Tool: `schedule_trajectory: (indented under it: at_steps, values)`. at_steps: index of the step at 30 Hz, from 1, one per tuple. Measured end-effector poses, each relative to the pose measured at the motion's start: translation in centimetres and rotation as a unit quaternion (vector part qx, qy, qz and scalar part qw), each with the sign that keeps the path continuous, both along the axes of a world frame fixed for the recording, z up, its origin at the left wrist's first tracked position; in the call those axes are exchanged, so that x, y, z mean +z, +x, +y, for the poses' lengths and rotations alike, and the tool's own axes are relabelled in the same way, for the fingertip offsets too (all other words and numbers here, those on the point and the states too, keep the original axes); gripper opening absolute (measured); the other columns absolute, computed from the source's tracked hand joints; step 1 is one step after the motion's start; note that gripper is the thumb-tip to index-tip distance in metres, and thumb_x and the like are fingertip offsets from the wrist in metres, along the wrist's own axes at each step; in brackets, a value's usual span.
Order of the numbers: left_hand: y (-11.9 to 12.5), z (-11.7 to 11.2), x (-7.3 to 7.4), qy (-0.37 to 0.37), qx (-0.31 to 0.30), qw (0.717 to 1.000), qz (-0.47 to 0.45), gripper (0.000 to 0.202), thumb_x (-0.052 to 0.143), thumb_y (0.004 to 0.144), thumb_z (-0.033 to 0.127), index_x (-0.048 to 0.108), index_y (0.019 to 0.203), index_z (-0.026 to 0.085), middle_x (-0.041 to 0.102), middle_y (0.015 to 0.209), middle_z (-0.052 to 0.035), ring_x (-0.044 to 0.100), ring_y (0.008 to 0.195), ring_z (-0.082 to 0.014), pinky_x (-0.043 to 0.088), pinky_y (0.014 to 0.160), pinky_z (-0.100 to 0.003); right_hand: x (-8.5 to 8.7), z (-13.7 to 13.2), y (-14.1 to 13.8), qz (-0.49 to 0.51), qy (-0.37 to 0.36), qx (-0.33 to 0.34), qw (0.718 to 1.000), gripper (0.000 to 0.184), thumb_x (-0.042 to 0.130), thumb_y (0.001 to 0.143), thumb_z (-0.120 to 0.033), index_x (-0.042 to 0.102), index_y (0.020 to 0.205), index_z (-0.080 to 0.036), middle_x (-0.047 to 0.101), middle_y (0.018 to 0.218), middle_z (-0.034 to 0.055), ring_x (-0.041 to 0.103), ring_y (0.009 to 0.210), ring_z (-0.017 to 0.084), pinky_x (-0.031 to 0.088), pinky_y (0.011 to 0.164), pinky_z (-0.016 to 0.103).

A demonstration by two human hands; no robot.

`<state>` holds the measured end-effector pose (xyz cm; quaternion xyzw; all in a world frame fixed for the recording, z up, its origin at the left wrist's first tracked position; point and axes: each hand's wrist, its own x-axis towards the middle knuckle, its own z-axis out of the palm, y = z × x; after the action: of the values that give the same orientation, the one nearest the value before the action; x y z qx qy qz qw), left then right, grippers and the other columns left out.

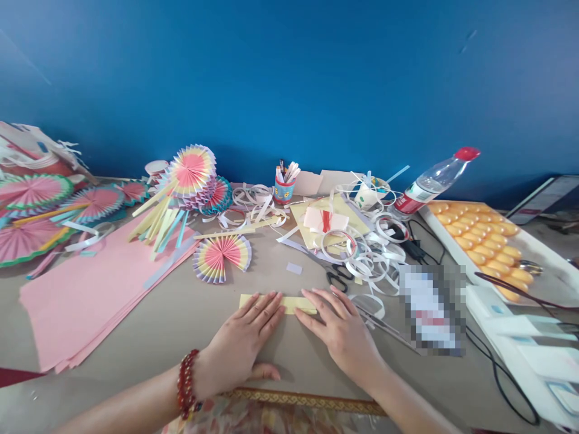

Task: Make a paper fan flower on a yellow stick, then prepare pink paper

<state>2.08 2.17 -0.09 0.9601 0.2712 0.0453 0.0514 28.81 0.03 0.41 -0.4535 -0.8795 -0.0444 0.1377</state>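
A pale yellow paper strip (292,304) lies flat on the table in front of me, looking folded along its length. My left hand (246,334) rests palm down with its fingers stretched over the strip's left part. On the right end, my right hand (339,328) presses with fingers spread. Parts of the strip are hidden under the fingers. Just beyond it sits a pleated paper fan (222,256) in pink, yellow and lilac, opened nearly full round. A pair of black-handled scissors (339,277) lies above my right hand, close to its fingertips.
Pink paper sheets (99,289) spread at left, below stacked paper rosettes (192,172). Curled white strips (373,256) pile up at right, near a plastic bottle (427,184). A pen cup (284,190) stands at the back. Right are a tray (549,280) and a power strip (520,355).
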Motion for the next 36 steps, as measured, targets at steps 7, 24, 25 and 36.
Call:
schedule_trajectory:
  at_steps: [7,24,25,36]
  values:
    - [0.0,-0.1,0.0,-0.015,0.005,1.0,-0.002,0.093,0.031,0.086,0.077,0.017,0.155,0.016,0.021,0.16,-0.0167,0.02,0.147,-0.0327,0.013,0.119,-0.047,-0.6,-1.5,2.7,0.004,-0.007,-0.043,0.999,0.043,0.055,0.09,-0.014,0.062,0.127,-0.035,0.056,0.14,0.0029,0.045,0.128,0.025,0.034,0.108,0.046]
    - [-3.0,-0.8,1.0,0.016,0.047,0.999,0.017,0.084,0.032,0.094,0.066,0.009,0.156,0.014,0.028,0.158,-0.0119,0.029,0.145,-0.0247,0.014,0.12,-0.041,-0.8,-1.7,2.0,0.033,-0.004,-0.038,0.999,0.042,0.044,0.092,-0.009,0.063,0.125,-0.026,0.064,0.131,0.0013,0.05,0.119,0.024,0.034,0.105,0.041]
    - [-3.6,-1.0,1.0,0.028,0.057,0.998,0.022,0.082,0.033,0.095,0.064,0.009,0.156,0.014,0.028,0.158,-0.0114,0.03,0.145,-0.0241,0.014,0.12,-0.04,-0.8,-1.7,2.0,0.038,-0.005,-0.038,0.999,0.042,0.043,0.092,-0.008,0.063,0.125,-0.025,0.064,0.13,0.0014,0.05,0.119,0.024,0.034,0.105,0.042]
    - [-6.3,-2.2,0.5,0.093,0.127,0.987,0.024,0.078,0.04,0.095,0.061,0.019,0.155,0.014,0.031,0.158,-0.0104,0.029,0.145,-0.0247,0.019,0.12,-0.04,0.8,-0.9,1.2,0.085,0.001,-0.017,0.996,0.035,0.039,0.091,-0.005,0.064,0.109,-0.021,0.069,0.111,0.0044,0.058,0.106,0.022,0.039,0.101,0.042]
